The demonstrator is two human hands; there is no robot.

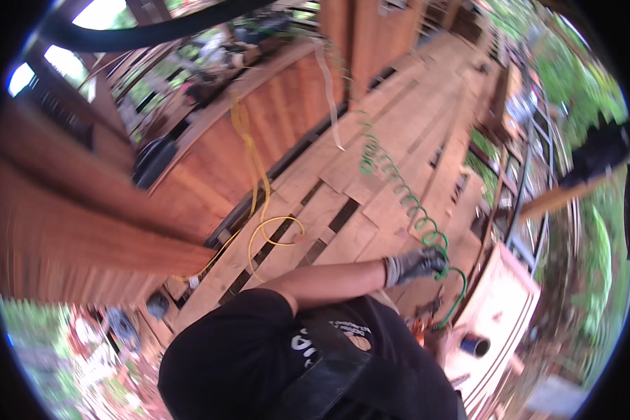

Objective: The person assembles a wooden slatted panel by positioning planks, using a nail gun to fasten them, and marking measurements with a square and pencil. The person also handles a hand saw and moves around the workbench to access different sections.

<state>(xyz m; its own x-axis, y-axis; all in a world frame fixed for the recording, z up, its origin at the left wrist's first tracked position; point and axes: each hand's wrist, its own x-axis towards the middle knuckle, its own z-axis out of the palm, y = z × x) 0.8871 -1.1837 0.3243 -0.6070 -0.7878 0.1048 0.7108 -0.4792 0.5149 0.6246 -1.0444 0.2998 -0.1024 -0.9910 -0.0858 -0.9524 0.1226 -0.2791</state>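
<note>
My left hand, in a grey and black work glove, reaches across my body with its fingers closed around a green coiled hose. Beyond the hand, the hose runs away over the plank floor in loose spirals. Its near end loops down toward a blurred orange and dark tool by my right side. Beside that tool, what shows of my right hand is small and smeared, and its fingers cannot be made out. A dark open-ended cylinder stands close by on a pale panel.
Gaps and dark slots break the plank floor. A yellow cord hangs over the reddish wooden wall and loops onto the planks. A white strap hangs farther along. Metal railing and greenery lie at right.
</note>
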